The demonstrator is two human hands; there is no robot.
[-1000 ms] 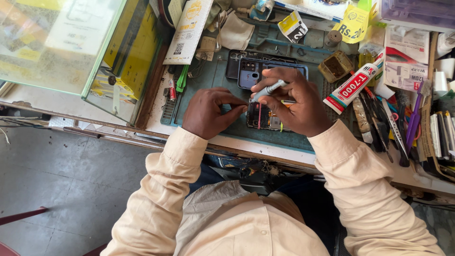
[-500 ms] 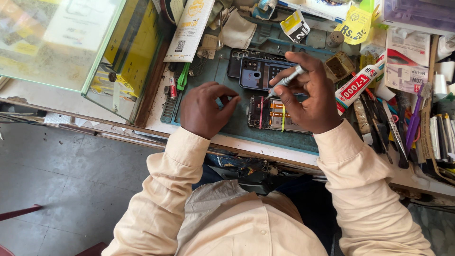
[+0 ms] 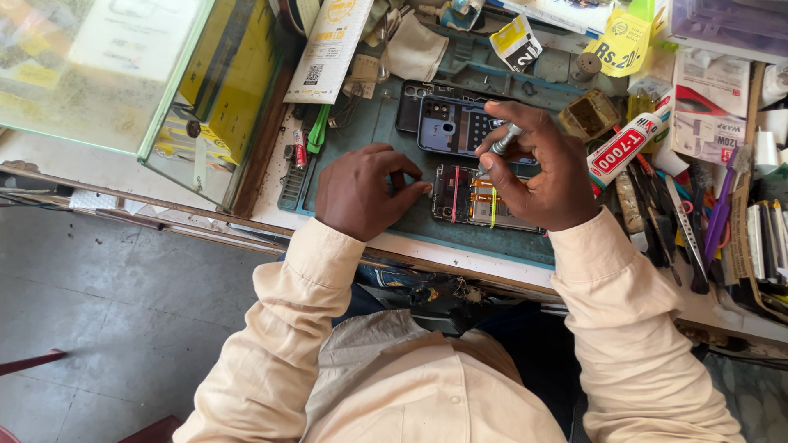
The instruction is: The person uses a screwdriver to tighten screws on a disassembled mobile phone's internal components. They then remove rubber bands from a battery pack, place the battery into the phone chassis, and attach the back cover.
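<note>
We look down on a grey tiled floor (image 3: 123,312), dull and scuffed, with thin joints between the tiles. At its lower left edge a dark red piece of furniture (image 3: 33,361) juts in. Above the floor runs the pale tabletop (image 3: 460,254), its front edge lined with a wooden strip. At the left stands a glass display case (image 3: 107,74) with a green-tinted rim, catching soft daylight that falls evenly over everything.
</note>
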